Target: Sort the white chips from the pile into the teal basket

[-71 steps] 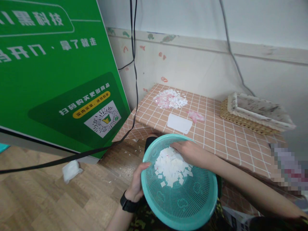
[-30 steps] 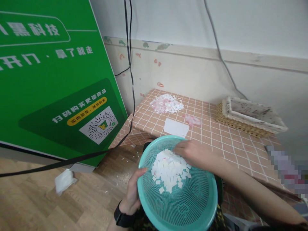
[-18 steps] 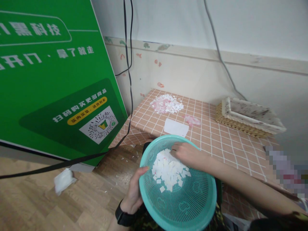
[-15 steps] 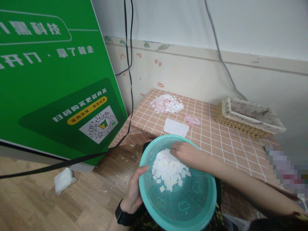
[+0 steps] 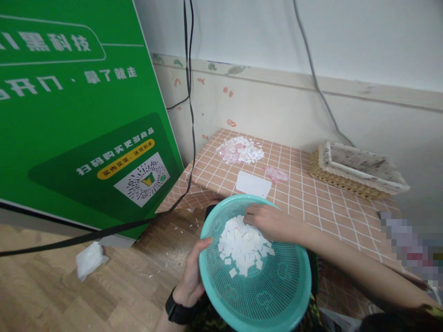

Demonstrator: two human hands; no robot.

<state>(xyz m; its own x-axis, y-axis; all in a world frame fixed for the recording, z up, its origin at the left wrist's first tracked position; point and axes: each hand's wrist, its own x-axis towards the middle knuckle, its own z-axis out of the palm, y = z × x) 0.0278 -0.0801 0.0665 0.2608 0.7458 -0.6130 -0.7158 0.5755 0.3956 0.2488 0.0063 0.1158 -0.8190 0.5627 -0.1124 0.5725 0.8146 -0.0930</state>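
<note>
A turquoise plastic colander (image 5: 256, 304) is tilted toward me, with my left hand (image 5: 194, 269) gripping its left rim, thumb over the edge. Inside it lies a heap of small white paper pieces (image 5: 240, 249), several of them square. My right hand (image 5: 265, 220) reaches over the far right rim into the colander, its curled fingertips at the top of the heap. What those fingers pinch, if anything, is hidden. Just beyond the colander, a white card (image 5: 254, 183) rests on the checked tablecloth (image 5: 297, 198).
Another pile of white and pinkish scraps (image 5: 240, 150) sits at the table's far left, near a pink crumpled piece (image 5: 277, 174). A lined wicker basket (image 5: 358, 170) stands by the wall. Black cables (image 5: 191, 115) hang beside the green cabinet (image 5: 86, 115). A white bag (image 5: 90, 260) lies on the floor.
The view has shifted very slightly. Both hands keep nearly the same places, the left on the rim and the right at the paper heap.
</note>
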